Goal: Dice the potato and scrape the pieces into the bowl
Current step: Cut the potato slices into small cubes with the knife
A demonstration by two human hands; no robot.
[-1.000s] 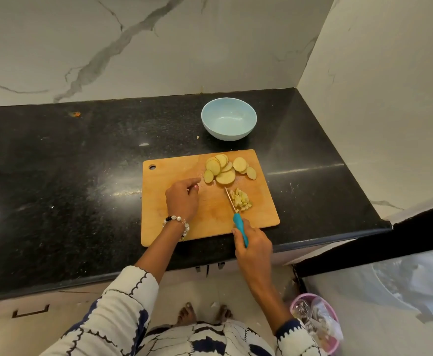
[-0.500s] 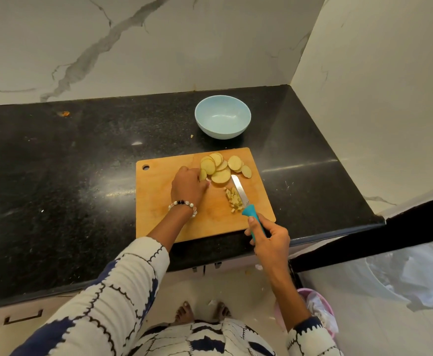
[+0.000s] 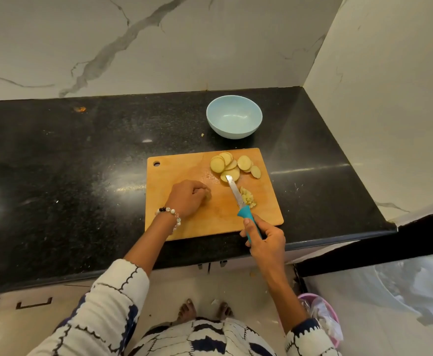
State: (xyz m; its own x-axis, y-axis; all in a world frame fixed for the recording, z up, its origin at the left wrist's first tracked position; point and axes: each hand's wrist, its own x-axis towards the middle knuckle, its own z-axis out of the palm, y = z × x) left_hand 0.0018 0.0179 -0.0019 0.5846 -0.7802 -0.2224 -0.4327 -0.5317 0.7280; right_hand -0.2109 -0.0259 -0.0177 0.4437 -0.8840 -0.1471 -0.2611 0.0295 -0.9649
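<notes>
The left hand (image 3: 188, 199) had drawn back from the round potato slices (image 3: 232, 165) at centre frame, fingers curled, probably pinching one; the right hand (image 3: 265, 242) gripped the teal-handled knife (image 3: 241, 201) beside the diced pile (image 3: 247, 197), suggesting another slice awaited dicing.

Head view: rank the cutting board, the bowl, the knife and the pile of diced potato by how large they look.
1. cutting board, clearly largest.
2. bowl.
3. knife, long but thin; its handle is partly hidden in the right hand.
4. diced potato pile, smallest.

Potato slices (image 3: 232, 165) fanned beside diced pile (image 3: 247, 197); bowl (image 3: 234, 116) upright.
</notes>
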